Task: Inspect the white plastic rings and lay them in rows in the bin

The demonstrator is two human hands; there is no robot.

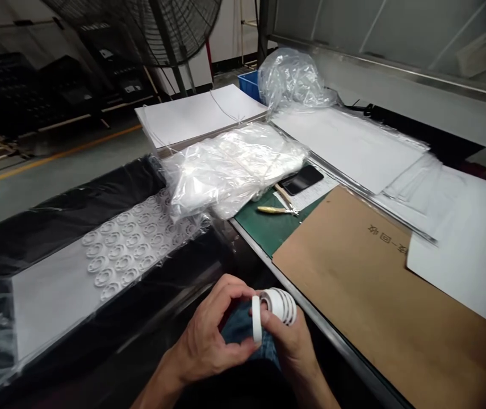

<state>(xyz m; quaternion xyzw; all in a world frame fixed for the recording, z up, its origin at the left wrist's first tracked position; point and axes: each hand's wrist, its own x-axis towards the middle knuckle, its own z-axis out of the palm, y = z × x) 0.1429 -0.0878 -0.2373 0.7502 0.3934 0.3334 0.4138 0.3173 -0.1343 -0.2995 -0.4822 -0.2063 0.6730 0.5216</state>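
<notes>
Between the thumb and fingers of my left hand (211, 332) is a single white ring (256, 319), held upright and seen edge-on. My right hand (296, 346) grips a short stack of similar white rings (283, 305), its thumb near the ring in my left hand. Both hands are close together in front of my lap, by the table edge. To the left, rows of white rings (130, 244) lie on a white sheet (55, 301) inside a black-sided box lined with clear plastic.
A brown cardboard sheet (353, 272) covers the table at right. Cutting pliers (275, 210) and a phone (302, 180) lie on the green mat (264, 227). Clear plastic bags (234, 165) and stacked white sheets (345, 142) are beyond. A large fan (153, 28) stands behind.
</notes>
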